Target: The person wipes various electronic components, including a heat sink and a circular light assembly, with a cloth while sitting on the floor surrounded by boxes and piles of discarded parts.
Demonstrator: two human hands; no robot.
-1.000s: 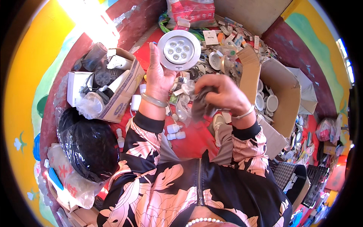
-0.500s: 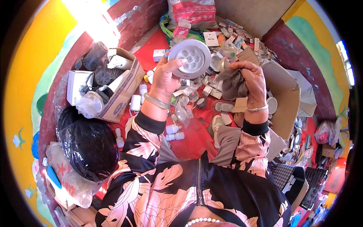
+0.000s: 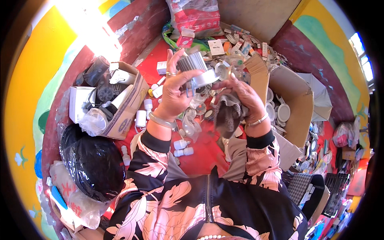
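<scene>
Tilted on its side, a round silver downlight [image 3: 193, 65] shows its ribbed heat sink and white rim. My left hand [image 3: 173, 94] is closed around it, fingers behind the fins and thumb along the rim. A bent metal spring clip hangs from its near side. My right hand [image 3: 249, 99] pinches a dark grey cloth [image 3: 228, 116], which droops below the fingers. Its fingertips lie close to the right side of the rim; whether they touch it I cannot tell. The lamp's front face is turned from view. Below the hands, white bulbs [image 3: 183, 152] rest on a red sheet.
At the left stands a carton [image 3: 130, 102] of lamps, with a black plastic bag [image 3: 94, 160] nearer me. An open cardboard box [image 3: 298, 104] on the right holds white round fittings. Small boxes and lamp parts crowd the far side, beside a red and white sack [image 3: 196, 20].
My left hand has turned the downlight from face up onto its side, so its fins show. My right hand has brought the cloth left and nearer, up to the rim.
</scene>
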